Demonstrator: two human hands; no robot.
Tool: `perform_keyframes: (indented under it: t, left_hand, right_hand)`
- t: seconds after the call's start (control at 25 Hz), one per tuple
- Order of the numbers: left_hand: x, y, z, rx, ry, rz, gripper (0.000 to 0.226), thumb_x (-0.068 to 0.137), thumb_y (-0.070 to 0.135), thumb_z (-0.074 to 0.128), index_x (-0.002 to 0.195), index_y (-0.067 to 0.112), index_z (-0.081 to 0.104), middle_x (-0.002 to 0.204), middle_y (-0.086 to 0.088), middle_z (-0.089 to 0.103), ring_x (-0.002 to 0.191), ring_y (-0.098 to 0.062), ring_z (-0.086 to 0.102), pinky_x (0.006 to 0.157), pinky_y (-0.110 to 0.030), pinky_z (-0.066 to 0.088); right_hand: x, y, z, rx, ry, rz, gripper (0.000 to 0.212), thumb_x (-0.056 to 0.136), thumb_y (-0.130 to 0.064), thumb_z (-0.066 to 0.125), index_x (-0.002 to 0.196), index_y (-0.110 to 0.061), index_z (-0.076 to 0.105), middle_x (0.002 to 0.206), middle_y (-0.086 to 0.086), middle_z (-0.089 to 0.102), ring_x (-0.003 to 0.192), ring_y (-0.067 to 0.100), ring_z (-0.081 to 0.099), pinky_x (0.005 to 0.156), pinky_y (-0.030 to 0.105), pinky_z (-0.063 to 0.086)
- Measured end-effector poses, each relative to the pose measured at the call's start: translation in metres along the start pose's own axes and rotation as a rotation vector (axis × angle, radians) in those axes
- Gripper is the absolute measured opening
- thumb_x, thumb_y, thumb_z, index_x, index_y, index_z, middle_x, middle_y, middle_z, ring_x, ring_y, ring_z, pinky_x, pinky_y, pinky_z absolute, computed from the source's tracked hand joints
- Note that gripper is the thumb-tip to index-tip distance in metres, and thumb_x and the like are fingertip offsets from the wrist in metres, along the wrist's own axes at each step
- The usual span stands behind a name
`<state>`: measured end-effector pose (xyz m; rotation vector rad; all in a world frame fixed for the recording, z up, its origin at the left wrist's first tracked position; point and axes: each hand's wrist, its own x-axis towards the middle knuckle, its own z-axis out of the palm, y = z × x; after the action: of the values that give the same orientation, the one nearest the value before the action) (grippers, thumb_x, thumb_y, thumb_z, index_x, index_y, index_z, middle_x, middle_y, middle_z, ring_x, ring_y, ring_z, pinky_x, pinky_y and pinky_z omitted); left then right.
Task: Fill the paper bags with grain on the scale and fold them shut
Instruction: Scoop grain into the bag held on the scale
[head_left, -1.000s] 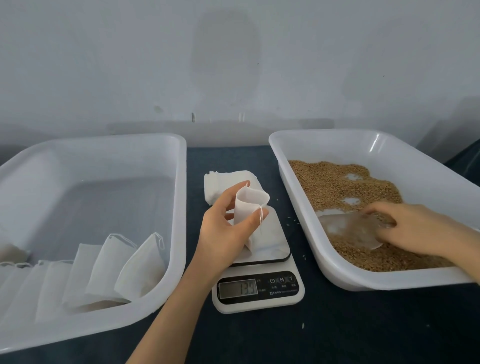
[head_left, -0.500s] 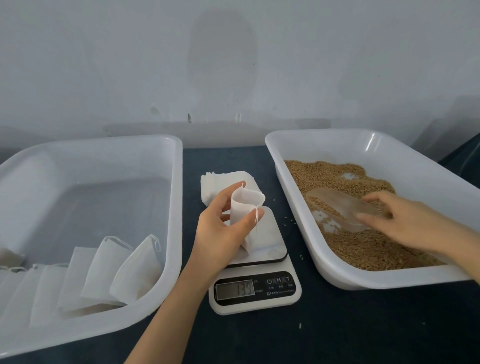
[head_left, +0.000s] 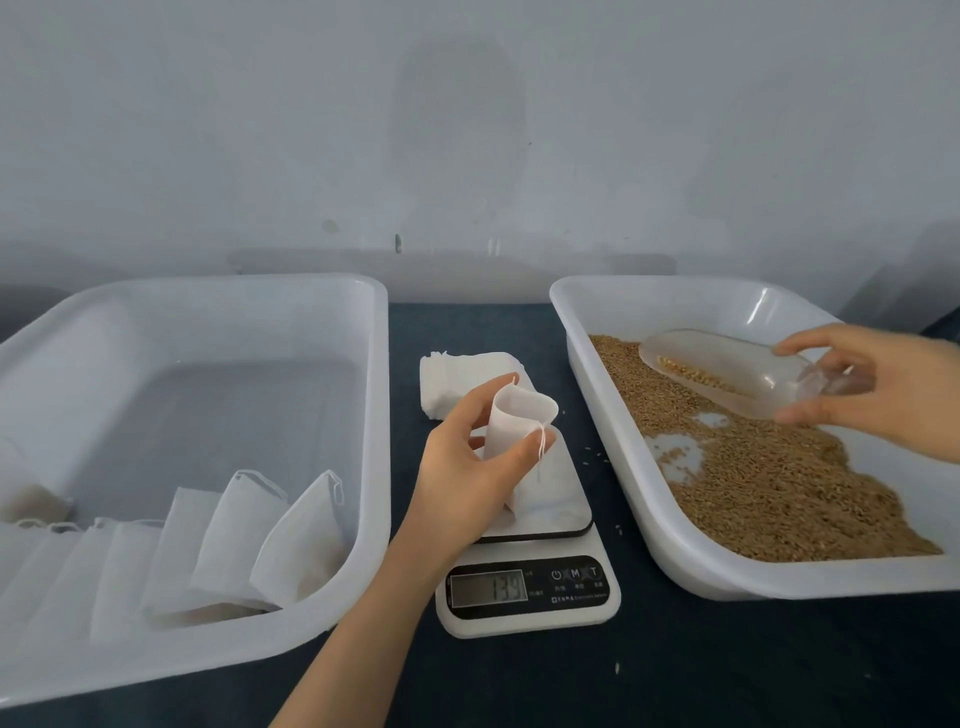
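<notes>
Mid-frame, a paper bag is pinched open on the scale by the left hand; the grain scoop gripped by the right hand should next be tipped in.

- Two white translucent plastic tubs, glossy.
- Clear plastic scoop, smooth.
- White paper bag, matt.
- Scale's shiny metal platter.
- Dark matt bench.
</notes>
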<state>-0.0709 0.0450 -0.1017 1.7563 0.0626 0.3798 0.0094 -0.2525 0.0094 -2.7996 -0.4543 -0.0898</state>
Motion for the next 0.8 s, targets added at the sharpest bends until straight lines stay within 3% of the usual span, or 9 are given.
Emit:
perform_keyframes:
  t: [0.12, 0.32, 0.44, 0.6, 0.8]
  left_hand:
    - [-0.001, 0.002, 0.0, -0.016, -0.008, 0.004, 0.043, 0.079, 0.039, 0.072, 0.111, 0.056, 0.048, 0.097, 0.048, 0.054, 0.097, 0.02, 0.051, 0.067, 0.002, 0.041]
    - [-0.002, 0.002, 0.001, -0.025, -0.023, -0.011, 0.047, 0.08, 0.039, 0.071, 0.115, 0.056, 0.047, 0.11, 0.027, 0.058, 0.102, -0.001, 0.058, 0.071, -0.007, 0.048]
    - [-0.001, 0.0, 0.001, -0.033, -0.029, -0.005, 0.05, 0.081, 0.037, 0.07, 0.126, 0.044, 0.051, 0.117, 0.016, 0.06, 0.105, -0.006, 0.059, 0.076, -0.01, 0.05]
    - [0.0, -0.001, 0.001, -0.056, -0.034, 0.0, 0.051, 0.081, 0.037, 0.07, 0.128, 0.04, 0.052, 0.116, 0.016, 0.061, 0.102, -0.003, 0.059, 0.07, -0.002, 0.045]
    - [0.0, -0.001, 0.002, -0.062, -0.029, -0.013, 0.052, 0.08, 0.04, 0.07, 0.128, 0.043, 0.05, 0.114, 0.022, 0.059, 0.097, 0.012, 0.056, 0.065, 0.001, 0.042]
  right_hand:
    - [0.01, -0.021, -0.018, 0.025, -0.005, -0.114, 0.057, 0.046, -0.07, 0.064, 0.096, -0.079, 0.039, 0.098, -0.019, 0.062, 0.09, 0.01, 0.062, 0.082, 0.037, 0.047]
    - [0.024, -0.062, -0.026, -0.019, -0.153, -0.221, 0.072, 0.037, -0.092, 0.055, 0.106, -0.077, 0.04, 0.11, -0.028, 0.058, 0.103, 0.004, 0.056, 0.088, 0.035, 0.041]
    - [0.03, -0.078, -0.022, -0.093, -0.18, -0.271, 0.066, 0.038, -0.09, 0.05, 0.102, -0.078, 0.038, 0.114, -0.025, 0.057, 0.105, 0.005, 0.054, 0.092, 0.031, 0.035]
    - [0.033, -0.09, -0.018, -0.199, -0.156, -0.323, 0.062, 0.04, -0.086, 0.045, 0.101, -0.076, 0.033, 0.11, -0.03, 0.053, 0.118, 0.009, 0.049, 0.107, 0.037, 0.022]
    - [0.04, -0.094, -0.017, -0.339, -0.131, -0.366, 0.074, 0.041, -0.088, 0.034, 0.112, -0.071, 0.028, 0.114, -0.028, 0.055, 0.119, 0.008, 0.047, 0.102, 0.036, 0.017]
